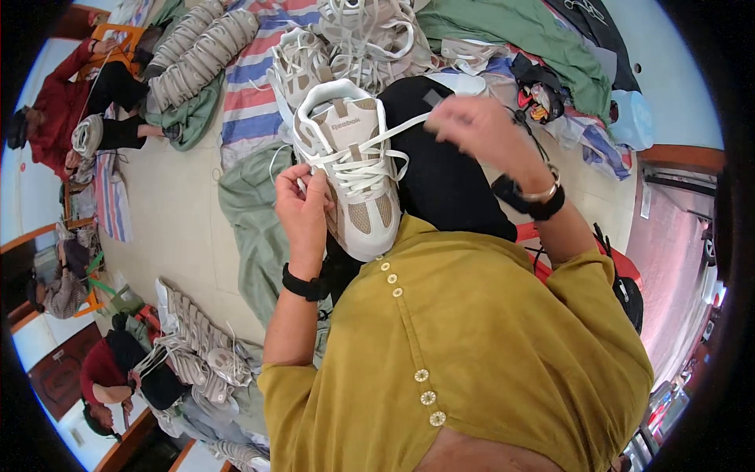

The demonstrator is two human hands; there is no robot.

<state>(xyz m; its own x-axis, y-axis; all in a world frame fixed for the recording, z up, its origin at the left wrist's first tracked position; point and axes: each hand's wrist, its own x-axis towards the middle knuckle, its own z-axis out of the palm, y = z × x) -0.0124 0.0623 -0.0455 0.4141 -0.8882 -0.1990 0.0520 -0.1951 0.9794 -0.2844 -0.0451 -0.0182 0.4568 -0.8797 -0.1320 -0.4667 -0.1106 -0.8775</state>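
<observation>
A beige and white sneaker (pixel 360 169) rests on my lap, its toe toward my body. White lace (pixel 358 175) criss-crosses its front below the tongue. My left hand (pixel 303 208) is at the shoe's left side, thumb and fingers closed on a small white piece that looks like a lace end. My right hand (pixel 491 138), slightly blurred, is raised to the right of the shoe. Its fingers are closed on the other stretch of lace, which runs taut from the upper eyelets. A small grey flat piece shows by those fingertips; its kind is unclear.
More beige sneakers (pixel 366 35) are piled just beyond my knees on a striped sheet (pixel 263 86). Green cloths (pixel 511 39) lie around. At left, a person in red (pixel 63 114) sits near stacked shoes (pixel 204 59); others sit lower left by a shoe row (pixel 197 330).
</observation>
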